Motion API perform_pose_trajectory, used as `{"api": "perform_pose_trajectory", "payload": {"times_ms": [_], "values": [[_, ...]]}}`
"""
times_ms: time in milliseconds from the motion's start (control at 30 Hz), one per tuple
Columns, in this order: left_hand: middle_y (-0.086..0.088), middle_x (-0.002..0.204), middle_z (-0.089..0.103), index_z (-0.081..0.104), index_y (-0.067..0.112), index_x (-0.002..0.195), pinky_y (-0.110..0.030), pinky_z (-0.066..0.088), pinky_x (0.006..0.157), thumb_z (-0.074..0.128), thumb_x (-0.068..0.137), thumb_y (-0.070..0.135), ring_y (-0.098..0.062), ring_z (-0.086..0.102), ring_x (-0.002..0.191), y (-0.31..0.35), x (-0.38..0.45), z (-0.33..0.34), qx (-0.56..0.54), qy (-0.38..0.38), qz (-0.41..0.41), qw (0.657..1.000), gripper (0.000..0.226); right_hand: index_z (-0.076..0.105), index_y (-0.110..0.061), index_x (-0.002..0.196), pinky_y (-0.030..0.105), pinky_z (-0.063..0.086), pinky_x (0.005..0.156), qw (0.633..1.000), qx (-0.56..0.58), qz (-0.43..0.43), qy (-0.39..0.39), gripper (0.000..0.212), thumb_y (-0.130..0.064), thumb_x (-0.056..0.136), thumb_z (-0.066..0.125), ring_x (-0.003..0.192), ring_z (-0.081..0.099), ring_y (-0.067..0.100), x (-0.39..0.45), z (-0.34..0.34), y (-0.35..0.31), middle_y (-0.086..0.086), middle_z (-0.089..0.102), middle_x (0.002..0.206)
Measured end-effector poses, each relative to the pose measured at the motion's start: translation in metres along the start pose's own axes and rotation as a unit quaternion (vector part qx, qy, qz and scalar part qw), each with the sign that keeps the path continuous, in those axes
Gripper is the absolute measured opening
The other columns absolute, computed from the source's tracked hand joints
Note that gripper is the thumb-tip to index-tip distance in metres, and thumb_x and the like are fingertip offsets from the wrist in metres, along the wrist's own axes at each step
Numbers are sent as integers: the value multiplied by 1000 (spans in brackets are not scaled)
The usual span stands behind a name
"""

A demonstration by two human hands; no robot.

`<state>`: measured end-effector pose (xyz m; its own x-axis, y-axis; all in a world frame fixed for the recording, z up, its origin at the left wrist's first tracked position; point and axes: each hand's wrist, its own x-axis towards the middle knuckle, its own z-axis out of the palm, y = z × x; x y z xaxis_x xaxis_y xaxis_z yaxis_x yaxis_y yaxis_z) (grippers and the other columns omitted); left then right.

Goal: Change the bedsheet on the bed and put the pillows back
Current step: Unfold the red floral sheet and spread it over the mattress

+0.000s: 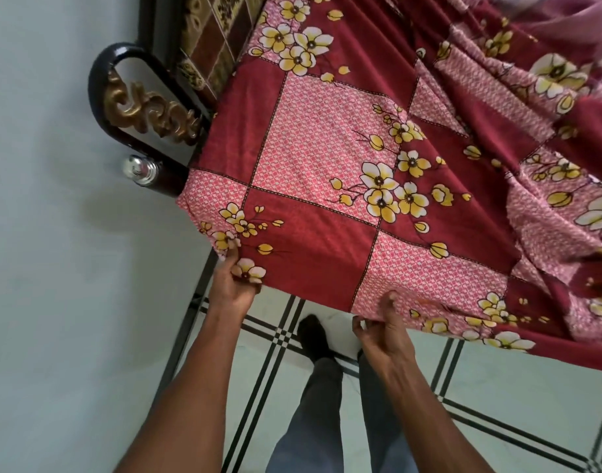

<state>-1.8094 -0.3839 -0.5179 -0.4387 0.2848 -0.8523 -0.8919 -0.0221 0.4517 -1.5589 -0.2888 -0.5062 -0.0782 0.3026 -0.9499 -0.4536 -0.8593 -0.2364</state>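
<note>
the left hand (234, 281) grips the corner of the bedsheet (327, 172), fingers curled round the hanging edge where it drops over the corner of the bed (204, 42). the right hand (383, 327) pinches the same lower edge further along the side, thumb and fingers closed on a small fold of cloth. the sheet, maroon and pink with yellow flowers, lies over the mattress: flat and fairly taut near the corner, still bunched in long ridges toward the far right.

the step in hand looks like fitting the sheet at this corner. to do it well, i would pull the edge down and outward evenly with both hands so the printed squares run straight, then fold the corner flap neatly and push it under the mattress, working from the corner along the side. the ridges further up the bed should be drawn flat before the side is tucked, or the slack will be trapped. the dark bed frame (129, 107) with its gilt scrollwork sits just beside the corner, so the cloth could catch there.

no containers show in this view, and no pillows can be seen either. the tiled floor (497, 404) lies below, with the person's legs (313, 387) between the arms.
</note>
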Motion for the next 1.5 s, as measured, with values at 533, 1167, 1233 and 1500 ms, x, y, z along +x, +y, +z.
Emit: {"api": "perform_pose_trajectory", "payload": {"times_ms": [533, 1167, 1233, 1500], "values": [[-6, 118, 68, 61, 17, 120, -48, 50, 92, 60, 102, 34, -22, 63, 109, -71, -30, 66, 27, -34, -88, 995, 25, 57, -20, 141, 45, 43, 112, 993, 108, -18, -34, 49, -33, 95, 68, 131, 57, 24, 3, -63, -47, 4, 64, 140], [-5, 101, 70, 64, 19, 105, -29, 54, 71, 63, 101, 18, -15, 67, 87, -243, -167, 178, 512, -139, 224, 818, 4, 60, -19, 107, 38, 63, 73, 916, -215, -314, 128, 14, -32, 101, 63, 87, 75, 19, -47, -182, -205, 7, 71, 102], [-1, 106, 68, 65, 17, 112, -32, 55, 80, 65, 100, 20, -12, 65, 95, -272, -180, 211, 558, -186, 217, 779, 13, 59, -28, 102, 41, 64, 75, 904, -270, -316, 104, 9, -32, 99, 66, 94, 73, 22, -54, -199, -234, 8, 70, 105], [-6, 101, 66, 66, 14, 109, -37, 51, 78, 64, 94, 19, -23, 64, 93, -352, -217, 315, 675, -199, 307, 640, 16, 65, -14, 111, 32, 61, 70, 868, -370, -330, 22, 14, -24, 103, 60, 80, 76, 15, -103, -254, -344, 4, 77, 92]]}}
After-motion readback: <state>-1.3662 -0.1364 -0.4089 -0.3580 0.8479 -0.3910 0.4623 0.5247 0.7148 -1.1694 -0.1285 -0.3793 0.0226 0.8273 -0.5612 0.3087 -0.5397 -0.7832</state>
